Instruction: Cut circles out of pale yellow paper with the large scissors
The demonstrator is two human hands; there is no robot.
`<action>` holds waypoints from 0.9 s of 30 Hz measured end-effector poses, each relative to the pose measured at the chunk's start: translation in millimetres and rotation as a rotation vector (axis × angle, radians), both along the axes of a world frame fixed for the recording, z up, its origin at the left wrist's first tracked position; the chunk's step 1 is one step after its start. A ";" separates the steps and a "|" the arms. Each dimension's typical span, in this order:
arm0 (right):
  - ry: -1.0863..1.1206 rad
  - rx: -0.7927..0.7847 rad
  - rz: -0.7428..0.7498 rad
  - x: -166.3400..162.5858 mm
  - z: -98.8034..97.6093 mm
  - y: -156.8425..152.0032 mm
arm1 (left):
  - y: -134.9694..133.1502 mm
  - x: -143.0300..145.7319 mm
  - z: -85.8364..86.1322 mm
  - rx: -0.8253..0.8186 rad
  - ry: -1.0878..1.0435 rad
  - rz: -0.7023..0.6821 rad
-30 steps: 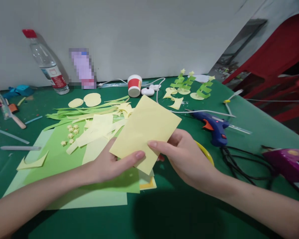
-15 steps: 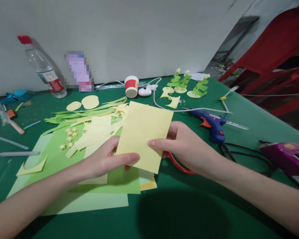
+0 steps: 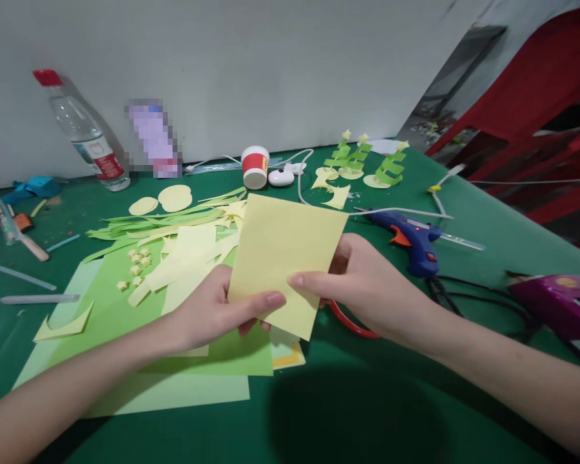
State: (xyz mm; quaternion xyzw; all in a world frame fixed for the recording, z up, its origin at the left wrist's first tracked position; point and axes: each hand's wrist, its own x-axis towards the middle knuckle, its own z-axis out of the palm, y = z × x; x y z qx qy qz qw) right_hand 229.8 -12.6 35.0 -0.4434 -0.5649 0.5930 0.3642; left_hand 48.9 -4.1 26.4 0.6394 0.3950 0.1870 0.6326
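Both my hands hold a pale yellow sheet of paper [image 3: 285, 245] above the table. My left hand [image 3: 227, 306] pinches its lower left part, thumb on top and fingers underneath. My right hand [image 3: 352, 277] grips the right side, its thumb lying across the front and the other fingers behind. Below and left lie green sheets [image 3: 120, 328] with pale yellow paper scraps [image 3: 188, 251] and several small folded paper stars [image 3: 136, 264]. A red scissor-like handle [image 3: 352, 324] shows beneath my right hand; the rest of it is hidden.
A blue glue gun [image 3: 410, 238] lies on the right, with a purple device [image 3: 555, 303] nearer the edge. Paper plants on round bases [image 3: 379, 180] stand at the back right. A paper cup [image 3: 255, 167], white earbud case [image 3: 281, 177] and water bottle [image 3: 91, 138] line the wall.
The yellow sheet has turned slightly and shifted a little right. My left thumb has slid further right across it. Things on the table stay where they were.
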 end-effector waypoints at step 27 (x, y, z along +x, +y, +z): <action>-1.195 0.229 -0.043 74.5 -54.7 4.2 | 4.0 5.2 -49.3 -0.127 -0.141 0.179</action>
